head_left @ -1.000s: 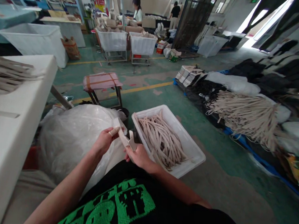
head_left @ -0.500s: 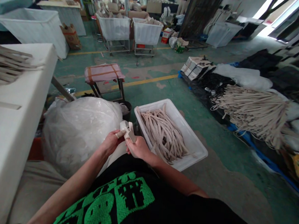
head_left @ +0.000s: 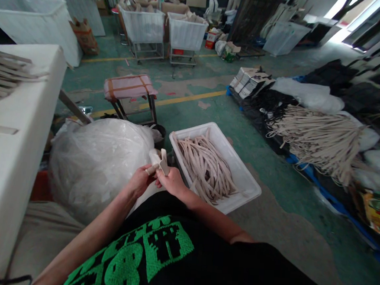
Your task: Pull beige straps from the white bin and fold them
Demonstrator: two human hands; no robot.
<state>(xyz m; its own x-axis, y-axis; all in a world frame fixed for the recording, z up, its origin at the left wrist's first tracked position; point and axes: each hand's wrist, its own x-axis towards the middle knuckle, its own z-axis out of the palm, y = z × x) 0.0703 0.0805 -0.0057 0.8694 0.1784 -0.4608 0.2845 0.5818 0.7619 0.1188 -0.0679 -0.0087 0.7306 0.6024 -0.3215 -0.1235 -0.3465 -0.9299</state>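
Observation:
My left hand (head_left: 140,181) and my right hand (head_left: 173,180) meet in front of my body, both closed on a pale beige strap (head_left: 164,166). The strap is folded or looped, and its ends stick up between the fingers. How it is folded is too small to make out. Just right of my hands, a white plastic tub (head_left: 253,188) stands on the floor with a heap of similar beige straps (head_left: 208,163) in it. To the left, a big clear plastic bag (head_left: 100,166) bulges close to my left hand.
A white table (head_left: 26,105) with beige strips (head_left: 9,75) runs along the left. Beyond the bag stands a stool with a pink padded top (head_left: 130,87). On the right, a pallet carries a large pile of beige straps (head_left: 320,138). White wheeled bins (head_left: 142,26) stand farther back.
The view has tilted and shifted slightly, so the surroundings sit a little higher and farther left. Both hands stay together on the strap, with its ends turned slightly.

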